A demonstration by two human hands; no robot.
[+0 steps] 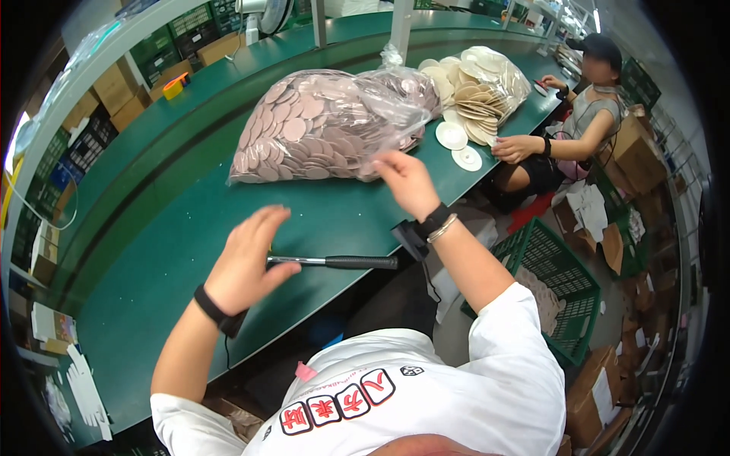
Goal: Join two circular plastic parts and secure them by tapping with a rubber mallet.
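Bag (296, 129), long axis L-R, loose end (401, 115) rt.

Yellow tape roll (174, 89) near cardboard boxes (115, 82); fan (276, 15) (cropped at top).

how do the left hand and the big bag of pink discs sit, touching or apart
Apart. The head view shows a strip of green table between the left hand and the bag of pink discs beyond its fingertips.
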